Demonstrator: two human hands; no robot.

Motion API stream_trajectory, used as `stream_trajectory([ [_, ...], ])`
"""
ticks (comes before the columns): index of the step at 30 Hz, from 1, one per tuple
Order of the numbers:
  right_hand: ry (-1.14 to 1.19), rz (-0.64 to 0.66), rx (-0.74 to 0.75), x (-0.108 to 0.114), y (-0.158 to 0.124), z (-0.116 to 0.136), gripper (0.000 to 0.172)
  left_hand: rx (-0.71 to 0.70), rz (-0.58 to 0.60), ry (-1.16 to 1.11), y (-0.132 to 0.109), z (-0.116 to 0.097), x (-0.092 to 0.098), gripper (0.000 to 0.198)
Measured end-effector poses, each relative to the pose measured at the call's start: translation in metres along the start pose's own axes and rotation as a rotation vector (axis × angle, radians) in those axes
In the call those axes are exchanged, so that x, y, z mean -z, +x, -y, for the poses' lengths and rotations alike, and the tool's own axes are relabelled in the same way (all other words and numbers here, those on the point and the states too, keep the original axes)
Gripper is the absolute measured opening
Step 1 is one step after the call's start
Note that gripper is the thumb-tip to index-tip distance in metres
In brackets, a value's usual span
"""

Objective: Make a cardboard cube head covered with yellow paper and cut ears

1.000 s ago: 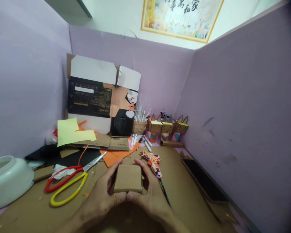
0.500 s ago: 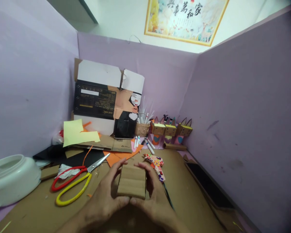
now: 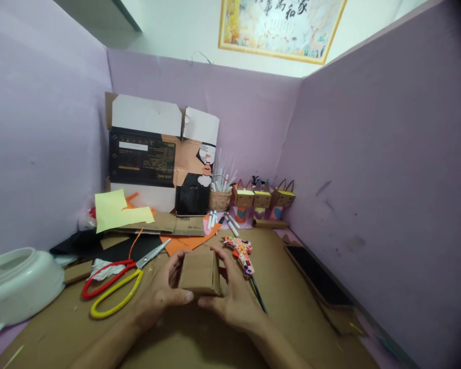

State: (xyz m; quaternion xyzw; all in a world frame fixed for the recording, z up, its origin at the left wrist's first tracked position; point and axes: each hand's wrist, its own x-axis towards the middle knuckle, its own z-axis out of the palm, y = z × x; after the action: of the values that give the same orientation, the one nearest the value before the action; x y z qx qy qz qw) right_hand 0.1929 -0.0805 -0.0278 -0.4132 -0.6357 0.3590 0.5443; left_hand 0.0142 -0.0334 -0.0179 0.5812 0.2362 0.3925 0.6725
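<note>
Between my two hands is a small brown cardboard box, held above the cardboard-covered table. My left hand grips its left side, thumb along the lower front edge. On the opposite side my right hand is closed round the box, fingers over the far right corner and thumb near the front. The box's top and front faces show; its underside is hidden. To the left lie large scissors with one red and one yellow handle, blades apart. A flower-patterned glue gun with a dark cord rests just beyond my right hand.
A white pot-like container stands at the left. Behind are a flattened printed box, yellow paper, orange paper, markers, a basket of clear sticks and several cardboard cat figures. A dark flat tray lies right.
The box has tilted, so its front face now shows below the top. Both hands have turned with it, and my thumbs have moved slightly apart. The whole view has shifted a little.
</note>
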Motion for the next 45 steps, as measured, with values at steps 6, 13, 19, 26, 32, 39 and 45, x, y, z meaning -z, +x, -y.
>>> stream_trajectory([
  [6,0.117,-0.094,-0.13,-0.001,0.006,-0.003,0.08,-0.017,-0.234,0.423,0.002,0.009,-0.004,0.071],
  [13,0.118,-0.3,-0.162,0.001,0.013,-0.032,0.044,-0.003,-0.449,1.039,-0.015,-0.012,-0.019,0.046],
  [19,0.117,-0.232,-0.116,0.008,0.01,-0.029,0.052,-0.1,-0.381,0.745,-0.01,-0.013,-0.003,0.059],
  [26,0.07,-0.034,-0.321,-0.004,-0.002,-0.022,0.099,0.032,-0.198,0.459,0.001,0.021,-0.015,0.067],
  [32,0.151,-0.205,-0.337,-0.023,0.005,-0.036,0.083,0.055,-0.254,0.337,0.01,0.044,-0.028,0.078],
  [39,0.152,-0.213,-0.328,-0.023,0.007,-0.037,0.081,0.074,-0.259,0.352,0.008,0.041,-0.03,0.079],
  [45,0.174,-0.241,-0.308,-0.025,0.009,-0.041,0.085,0.024,-0.282,0.34,0.009,0.046,-0.028,0.074],
])
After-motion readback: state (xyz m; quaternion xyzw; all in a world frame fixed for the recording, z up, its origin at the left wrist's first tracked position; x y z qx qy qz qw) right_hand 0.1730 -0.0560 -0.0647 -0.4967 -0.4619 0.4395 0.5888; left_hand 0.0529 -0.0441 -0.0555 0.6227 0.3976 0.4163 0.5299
